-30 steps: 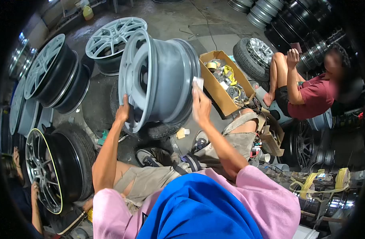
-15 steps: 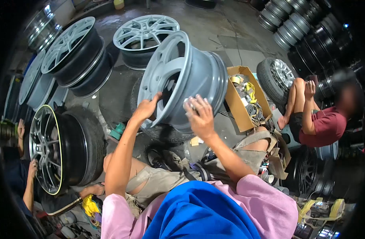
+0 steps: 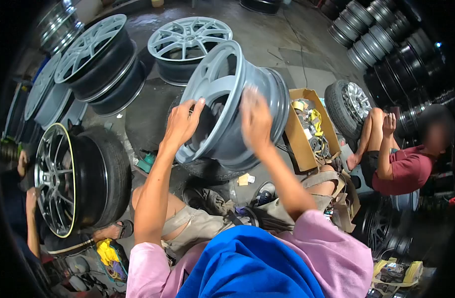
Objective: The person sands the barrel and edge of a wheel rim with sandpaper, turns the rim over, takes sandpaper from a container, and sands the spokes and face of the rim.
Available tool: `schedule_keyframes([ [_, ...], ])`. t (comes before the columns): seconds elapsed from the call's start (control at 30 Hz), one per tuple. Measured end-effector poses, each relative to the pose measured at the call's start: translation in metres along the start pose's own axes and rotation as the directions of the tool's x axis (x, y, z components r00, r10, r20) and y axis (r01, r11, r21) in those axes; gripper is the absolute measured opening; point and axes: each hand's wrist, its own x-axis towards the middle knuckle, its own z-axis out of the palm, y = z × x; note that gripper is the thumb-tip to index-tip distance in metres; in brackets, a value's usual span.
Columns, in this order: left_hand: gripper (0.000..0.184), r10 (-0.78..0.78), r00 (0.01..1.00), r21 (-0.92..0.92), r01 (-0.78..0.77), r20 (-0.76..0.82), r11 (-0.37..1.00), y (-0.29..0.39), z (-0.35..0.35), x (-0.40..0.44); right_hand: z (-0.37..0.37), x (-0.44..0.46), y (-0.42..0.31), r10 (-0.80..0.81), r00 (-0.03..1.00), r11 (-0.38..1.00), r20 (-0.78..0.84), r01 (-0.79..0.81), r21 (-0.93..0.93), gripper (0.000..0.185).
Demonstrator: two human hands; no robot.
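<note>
A dull, patchy floor [image 3: 261,27] surrounds the grey rim [image 3: 230,134], tilted above a tyre [image 3: 205,170]; right of the rim stands a cardboard box [image 3: 298,146]. At the rim's face is the left hand [image 3: 182,124], fingers bent; at its barrel, the blurred right hand [image 3: 257,119]; I cannot tell what either grips.

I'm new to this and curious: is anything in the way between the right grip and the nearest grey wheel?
Nothing visible is: the right grip is at the grey wheel, though blur hides whether anything thin lies under it. The cardboard box stands to the wheel's right, not between them.
</note>
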Motion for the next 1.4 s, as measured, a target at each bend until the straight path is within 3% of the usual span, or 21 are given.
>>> schedule_keyframes([
  [0.07, 0.055, 0.109, 0.993, -0.051, -0.111, -0.047, 0.992, 0.007, 0.01, 0.001, -0.017, -0.046, -0.007, -0.111, 0.994, 0.992, 0.018, 0.112, -0.063, 0.027],
  [0.13, 0.046, 0.242, 0.962, -0.096, -0.255, -0.123, 0.962, 0.011, 0.019, -0.002, -0.047, -0.072, 0.017, -0.189, 0.958, 0.968, 0.217, 0.219, -0.125, 0.035],
  [0.23, 0.045, 0.266, 0.963, -0.206, -0.267, -0.031, 0.942, 0.037, 0.022, -0.016, -0.056, -0.013, 0.08, 0.021, 0.978, 0.924, 0.21, 0.061, -0.377, 0.033],
  [0.27, 0.056, 0.164, 0.982, -0.241, -0.138, 0.091, 0.961, 0.046, 0.025, -0.021, -0.043, 0.016, 0.109, 0.028, 0.978, 0.928, 0.204, 0.051, -0.37, 0.03],
  [0.33, 0.065, 0.107, 0.983, -0.359, -0.046, 0.152, 0.932, 0.042, 0.044, -0.018, -0.026, 0.076, 0.139, 0.262, 0.892, 0.952, 0.369, -0.177, -0.25, 0.031],
  [0.4, 0.086, -0.026, 0.934, -0.467, 0.201, 0.355, 0.861, 0.039, 0.05, -0.01, 0.01, 0.115, 0.179, 0.376, 0.767, 0.896, 0.52, -0.159, -0.415, 0.036],
  [0.43, 0.086, -0.028, 0.937, -0.463, 0.199, 0.349, 0.864, 0.036, 0.053, -0.004, 0.017, 0.116, 0.172, 0.371, 0.769, 0.899, 0.52, -0.158, -0.407, 0.036],
  [0.5, 0.093, -0.056, 0.895, -0.595, 0.339, 0.442, 0.729, 0.031, 0.062, 0.006, 0.037, 0.111, 0.154, 0.532, 0.763, 0.834, 0.368, -0.395, -0.385, 0.041],
  [0.57, 0.098, -0.013, 0.931, -0.647, 0.264, 0.366, 0.715, 0.052, 0.052, 0.001, 0.01, 0.074, 0.075, 0.416, 0.883, 0.908, 0.217, -0.391, -0.15, 0.036],
  [0.6, 0.098, 0.054, 0.898, -0.679, 0.289, 0.436, 0.675, 0.051, 0.051, 0.002, 0.007, 0.033, 0.057, 0.112, 0.994, 0.994, 0.011, -0.112, 0.011, 0.032],
  [0.63, 0.098, 0.125, 0.854, -0.699, 0.319, 0.504, 0.64, 0.048, 0.05, 0.005, -0.012, -0.004, 0.028, -0.027, 0.998, 0.998, 0.059, 0.031, -0.064, 0.033],
  [0.7, 0.096, 0.097, 0.835, -0.68, 0.366, 0.541, 0.635, 0.036, 0.06, 0.011, -0.05, -0.068, 0.0, -0.043, 0.958, 0.986, 0.283, 0.087, -0.142, 0.039],
  [0.8, 0.094, 0.105, 0.874, -0.639, 0.259, 0.473, 0.724, 0.049, 0.062, 0.001, -0.081, -0.088, 0.044, -0.056, 0.947, 0.912, 0.317, 0.178, -0.369, 0.039],
  [0.87, 0.084, 0.082, 0.885, -0.611, 0.247, 0.459, 0.752, 0.048, 0.069, 0.003, -0.084, -0.044, 0.069, 0.035, 0.938, 0.888, 0.345, 0.129, -0.441, 0.04],
  [0.93, 0.082, 0.047, 0.903, -0.576, 0.231, 0.426, 0.785, 0.049, 0.068, 0.001, -0.062, 0.015, 0.119, 0.154, 0.936, 0.944, 0.318, -0.045, -0.327, 0.031],
  [1.0, 0.078, -0.001, 0.952, -0.477, 0.154, 0.305, 0.865, 0.059, 0.063, -0.003, -0.033, 0.077, 0.172, 0.269, 0.84, 0.952, 0.472, -0.158, -0.262, 0.035],
  [1.07, 0.079, -0.025, 0.952, -0.416, 0.157, 0.305, 0.896, 0.065, 0.055, -0.004, 0.011, 0.127, 0.229, 0.387, 0.62, 0.893, 0.682, -0.07, -0.444, 0.038],
  [1.13, 0.081, -0.027, 0.943, -0.336, 0.145, 0.333, 0.931, 0.065, 0.048, -0.003, 0.048, 0.137, 0.287, 0.433, 0.592, 0.862, 0.68, -0.05, -0.505, 0.037],
  [1.23, 0.082, 0.014, 0.969, -0.373, 0.081, 0.245, 0.924, 0.069, 0.044, -0.008, 0.02, 0.138, 0.273, 0.38, 0.59, 0.914, 0.713, -0.121, -0.388, 0.037],
  [1.33, 0.083, 0.017, 0.954, -0.364, 0.098, 0.301, 0.926, 0.055, 0.047, -0.003, -0.033, 0.101, 0.22, 0.38, 0.73, 0.893, 0.569, -0.129, -0.431, 0.043],
  [1.4, 0.085, 0.039, 0.953, -0.336, 0.069, 0.302, 0.939, 0.056, 0.044, -0.005, -0.065, 0.027, 0.182, 0.211, 0.915, 0.944, 0.344, -0.098, -0.316, 0.041],
])
